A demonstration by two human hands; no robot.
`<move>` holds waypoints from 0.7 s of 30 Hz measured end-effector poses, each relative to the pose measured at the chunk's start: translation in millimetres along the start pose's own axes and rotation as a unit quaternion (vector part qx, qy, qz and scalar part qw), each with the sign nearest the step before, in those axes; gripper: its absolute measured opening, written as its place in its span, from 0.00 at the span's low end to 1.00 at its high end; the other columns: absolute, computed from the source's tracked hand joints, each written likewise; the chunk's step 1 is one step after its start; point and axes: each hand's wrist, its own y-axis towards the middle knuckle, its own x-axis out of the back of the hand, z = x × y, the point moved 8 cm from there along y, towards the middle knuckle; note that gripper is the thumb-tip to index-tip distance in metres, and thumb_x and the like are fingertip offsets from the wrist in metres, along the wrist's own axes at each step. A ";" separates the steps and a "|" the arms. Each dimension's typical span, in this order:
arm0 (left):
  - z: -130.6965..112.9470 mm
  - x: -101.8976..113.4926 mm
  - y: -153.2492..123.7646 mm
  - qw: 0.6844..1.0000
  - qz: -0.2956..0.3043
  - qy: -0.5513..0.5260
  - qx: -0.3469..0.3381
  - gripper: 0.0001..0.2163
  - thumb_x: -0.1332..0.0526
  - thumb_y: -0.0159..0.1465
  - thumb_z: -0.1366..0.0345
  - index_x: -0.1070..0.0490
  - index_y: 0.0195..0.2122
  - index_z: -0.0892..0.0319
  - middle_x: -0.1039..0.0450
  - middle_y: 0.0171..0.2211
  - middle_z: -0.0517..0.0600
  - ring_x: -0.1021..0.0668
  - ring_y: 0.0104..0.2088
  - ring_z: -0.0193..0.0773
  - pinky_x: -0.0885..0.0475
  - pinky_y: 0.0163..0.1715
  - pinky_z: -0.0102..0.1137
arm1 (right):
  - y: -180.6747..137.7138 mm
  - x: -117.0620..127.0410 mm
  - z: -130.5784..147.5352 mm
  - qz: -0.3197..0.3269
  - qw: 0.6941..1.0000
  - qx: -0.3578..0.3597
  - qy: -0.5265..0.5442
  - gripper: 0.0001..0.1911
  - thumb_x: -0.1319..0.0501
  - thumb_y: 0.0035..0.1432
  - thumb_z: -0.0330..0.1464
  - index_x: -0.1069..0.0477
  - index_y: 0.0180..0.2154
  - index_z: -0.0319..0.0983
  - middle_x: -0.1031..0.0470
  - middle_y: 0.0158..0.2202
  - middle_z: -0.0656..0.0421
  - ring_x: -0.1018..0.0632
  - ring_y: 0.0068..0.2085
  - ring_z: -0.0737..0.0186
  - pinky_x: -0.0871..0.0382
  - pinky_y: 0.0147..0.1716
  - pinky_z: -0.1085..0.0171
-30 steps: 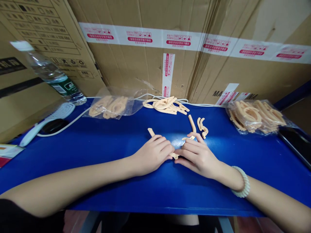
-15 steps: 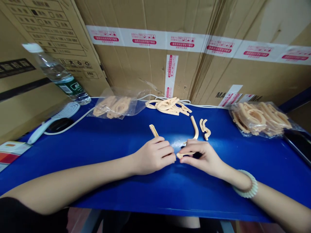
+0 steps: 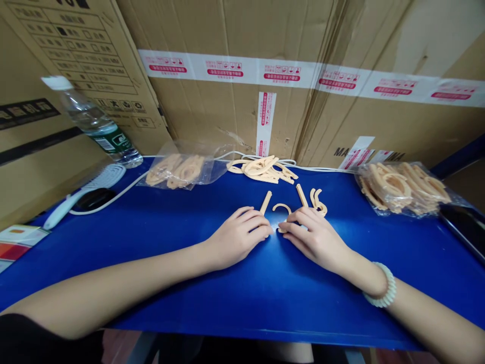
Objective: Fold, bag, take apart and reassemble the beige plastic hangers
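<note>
Both forearms (image 3: 151, 270) angle inward over the blue table (image 3: 189, 303). The left hand (image 3: 238, 237) curls round a hanger arm (image 3: 266, 200); the right hand (image 3: 316, 237) pinches a hanger hook (image 3: 282, 206)

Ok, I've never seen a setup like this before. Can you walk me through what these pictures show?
There's no machine here: these are a person's two bare hands, seen from one camera worn on the head, looking forward and down. The left hand holds a beige strip. The right hand seems to pinch a beige hook, partly hidden by the fingers. On the blue table, a loose pile of similar pieces lies between a left bag and a right bag of more. A water bottle and hairbrush are at the left; cardboard boxes stand behind.
</note>
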 end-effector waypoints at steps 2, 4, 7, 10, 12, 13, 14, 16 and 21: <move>-0.9 0.8 -0.7 1.000 -0.008 0.023 0.000 0.12 0.48 0.74 0.69 0.25 0.49 0.57 0.21 0.48 0.55 0.23 0.51 0.46 0.34 0.59 0.46 | -1.2 -1.3 4.8 0.004 1.000 0.017 -0.018 0.11 0.46 0.72 0.30 0.25 0.47 0.35 0.23 0.38 0.51 0.27 0.41 0.54 0.29 0.43 0.54; -4.8 0.8 -1.4 0.998 -0.013 0.053 -0.019 0.13 0.48 0.73 0.70 0.25 0.49 0.59 0.21 0.47 0.56 0.21 0.50 0.45 0.32 0.58 0.46 | -1.6 -2.7 9.6 0.007 0.999 0.034 -0.038 0.12 0.47 0.72 0.29 0.25 0.48 0.34 0.23 0.39 0.51 0.26 0.42 0.53 0.29 0.45 0.53; -11.0 1.6 -2.7 0.994 -0.026 0.090 -0.047 0.13 0.48 0.73 0.72 0.24 0.48 0.60 0.20 0.47 0.56 0.20 0.49 0.45 0.28 0.57 0.42 | -1.4 -4.3 10.7 0.015 0.998 0.037 -0.053 0.14 0.47 0.72 0.28 0.25 0.49 0.33 0.22 0.41 0.50 0.25 0.45 0.51 0.30 0.49 0.50; -14.4 7.3 -4.2 0.990 -0.066 0.110 -0.052 0.11 0.47 0.72 0.71 0.24 0.47 0.61 0.20 0.47 0.56 0.19 0.48 0.45 0.24 0.53 0.41 | -1.6 -7.6 4.4 0.041 0.998 0.012 -0.053 0.16 0.48 0.72 0.29 0.26 0.53 0.34 0.22 0.45 0.48 0.26 0.50 0.48 0.30 0.52 0.47; -16.3 10.3 -5.2 0.988 -0.087 0.118 -0.054 0.11 0.46 0.72 0.71 0.25 0.49 0.64 0.20 0.48 0.56 0.19 0.49 0.46 0.22 0.52 0.42 | -2.0 -10.3 -0.1 0.062 0.997 -0.005 -0.048 0.17 0.48 0.72 0.30 0.28 0.56 0.34 0.23 0.48 0.46 0.27 0.54 0.46 0.31 0.54 0.45; -16.8 10.7 -5.6 0.987 -0.090 0.121 -0.055 0.11 0.45 0.72 0.71 0.25 0.50 0.65 0.20 0.48 0.57 0.19 0.49 0.47 0.22 0.51 0.42 | -2.2 -11.2 -1.7 0.071 0.996 -0.010 -0.043 0.18 0.48 0.72 0.31 0.29 0.58 0.34 0.23 0.50 0.46 0.28 0.56 0.45 0.32 0.56 0.44; -16.5 10.4 -5.8 0.987 -0.088 0.123 -0.052 0.12 0.45 0.71 0.71 0.25 0.50 0.67 0.20 0.49 0.58 0.19 0.50 0.49 0.22 0.51 0.43 | -2.1 -11.4 -2.9 0.078 0.996 -0.012 -0.037 0.18 0.48 0.72 0.31 0.30 0.59 0.34 0.24 0.53 0.46 0.29 0.57 0.45 0.33 0.57 0.44; -13.2 8.5 -5.8 0.988 -0.075 0.129 -0.034 0.13 0.45 0.71 0.70 0.26 0.52 0.69 0.21 0.50 0.60 0.20 0.51 0.52 0.21 0.50 0.45 | -1.9 -9.2 -6.4 0.085 0.996 -0.016 -0.026 0.19 0.48 0.73 0.32 0.31 0.60 0.35 0.26 0.56 0.47 0.30 0.59 0.45 0.34 0.58 0.44; 1.3 3.7 -7.3 0.989 -0.039 0.136 0.036 0.18 0.44 0.71 0.64 0.30 0.57 0.70 0.26 0.56 0.65 0.24 0.57 0.57 0.24 0.53 0.50 | -7.1 16.3 -40.6 0.068 0.995 -0.075 -0.028 0.17 0.48 0.72 0.31 0.30 0.57 0.36 0.26 0.54 0.46 0.25 0.53 0.46 0.28 0.51 0.47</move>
